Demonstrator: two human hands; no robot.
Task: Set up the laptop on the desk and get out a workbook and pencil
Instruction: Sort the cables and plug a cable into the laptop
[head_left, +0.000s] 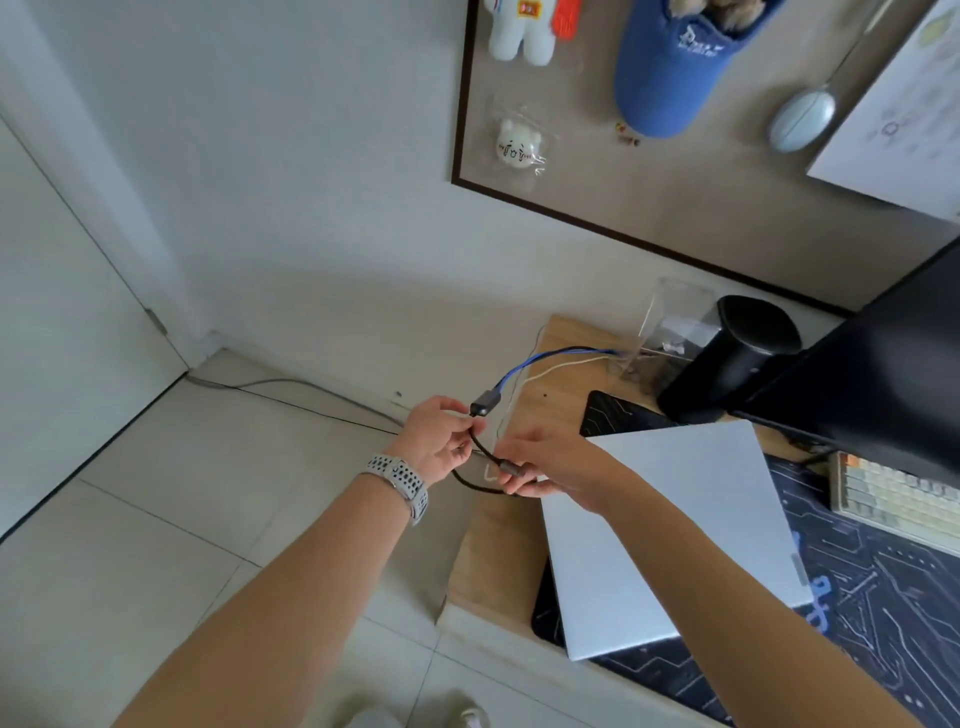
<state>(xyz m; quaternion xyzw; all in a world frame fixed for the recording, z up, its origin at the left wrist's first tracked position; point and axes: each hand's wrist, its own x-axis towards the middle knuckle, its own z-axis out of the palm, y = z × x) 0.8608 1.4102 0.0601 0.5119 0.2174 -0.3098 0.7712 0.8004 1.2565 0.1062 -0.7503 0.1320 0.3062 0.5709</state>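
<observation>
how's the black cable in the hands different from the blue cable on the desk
The black cable is pinched by both the left hand and the right hand; the blue cable lies untouched. The black one loops off the wooden desk edge; the blue one runs back toward the clear stand. Both meet at the dark adapter.

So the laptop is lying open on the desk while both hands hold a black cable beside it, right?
Not quite: the head view shows the laptop lying closed on the desk. The rest holds: the left hand and right hand both hold the black cable beside it.
</observation>
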